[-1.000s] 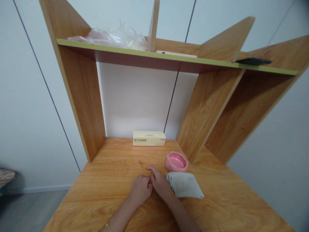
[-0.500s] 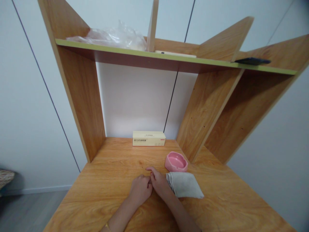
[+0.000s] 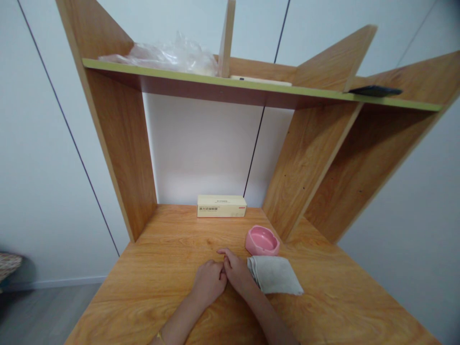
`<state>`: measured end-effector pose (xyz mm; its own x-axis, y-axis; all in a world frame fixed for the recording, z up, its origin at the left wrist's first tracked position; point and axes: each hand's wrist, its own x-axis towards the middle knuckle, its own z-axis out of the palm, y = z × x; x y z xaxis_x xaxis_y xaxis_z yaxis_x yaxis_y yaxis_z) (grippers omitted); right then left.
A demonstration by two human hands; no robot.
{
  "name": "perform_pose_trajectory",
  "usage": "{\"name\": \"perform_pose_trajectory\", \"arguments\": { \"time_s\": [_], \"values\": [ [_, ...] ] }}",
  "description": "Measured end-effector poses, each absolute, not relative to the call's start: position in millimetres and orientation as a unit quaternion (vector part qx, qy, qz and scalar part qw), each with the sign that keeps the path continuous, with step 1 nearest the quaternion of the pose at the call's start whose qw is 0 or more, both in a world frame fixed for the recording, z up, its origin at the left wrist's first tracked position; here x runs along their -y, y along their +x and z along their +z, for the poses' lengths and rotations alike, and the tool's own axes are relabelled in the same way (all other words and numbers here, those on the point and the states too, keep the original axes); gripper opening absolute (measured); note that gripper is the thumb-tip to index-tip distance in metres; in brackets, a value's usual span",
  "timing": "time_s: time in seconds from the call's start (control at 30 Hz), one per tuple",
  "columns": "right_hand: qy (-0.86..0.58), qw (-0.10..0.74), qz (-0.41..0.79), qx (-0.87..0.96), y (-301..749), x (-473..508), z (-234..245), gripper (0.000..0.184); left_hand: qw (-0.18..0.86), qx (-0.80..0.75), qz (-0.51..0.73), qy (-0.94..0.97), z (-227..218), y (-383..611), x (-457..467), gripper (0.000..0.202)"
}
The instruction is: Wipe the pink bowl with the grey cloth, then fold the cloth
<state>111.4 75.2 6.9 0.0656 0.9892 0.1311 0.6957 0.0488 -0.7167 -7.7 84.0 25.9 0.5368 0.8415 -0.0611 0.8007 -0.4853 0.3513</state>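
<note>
The ashtray point(image 3: 262, 244) is an even pink, and the folded cloth point(image 3: 276, 275) beside it is plain pale grey-green. The carton point(image 3: 222, 209) is cream, printed with dark lettering and a small red label. Honey-orange wood grain with darker streaks runs across the counter point(image 3: 143, 278). The shelf point(image 3: 201, 90) has a yellow-green front edge and a reddish-brown underside. Above it, the plastic bag point(image 3: 172, 57) is clear and whitish. The wall point(image 3: 204, 148) is bluish white, with thin dark lines. The bracelet point(image 3: 161, 337) is yellow-gold.
</note>
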Motion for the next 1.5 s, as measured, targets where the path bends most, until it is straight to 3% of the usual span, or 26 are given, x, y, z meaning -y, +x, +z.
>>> {"name": "perform_pose_trajectory", "arguments": {
  "time_s": [0.43,0.63,0.77,0.87,0.97,1.23,1.5],
  "values": [
    [-0.673,0.310,0.197,0.642,105.8,-72.3,10.7,0.038,0.175,-0.478,0.065,0.858,26.2,-7.6,-84.9,0.029],
    [-0.750,0.246,0.064,0.611,112.6,-69.0,55.5,0.038,0.176,-0.479,0.059,0.858,28.0,-7.3,-82.8,0.027],
    [-0.847,0.158,-0.046,0.505,155.8,-66.6,94.0,0.036,0.172,-0.485,0.062,0.855,28.1,-6.5,-81.7,0.027],
    [-0.893,0.091,-0.004,0.442,194.3,-63.6,101.2,0.038,0.170,-0.494,0.064,0.850,28.2,-5.1,-81.2,0.027],
    [-0.899,0.077,0.028,0.430,221.9,-62.6,92.5,0.039,0.169,-0.493,0.065,0.851,29.0,-3.7,-79.6,0.027],
    [-0.868,0.108,0.076,0.478,229.1,-73.2,72.3,0.029,0.172,-0.399,0.058,0.899,33.4,-4.1,-68.8,0.022],
    [-0.807,0.144,0.091,0.565,142.7,-107.7,79.1,0.031,0.148,-0.290,0.047,0.944,30.0,-1.0,-56.9,0.021]
  ]
}}
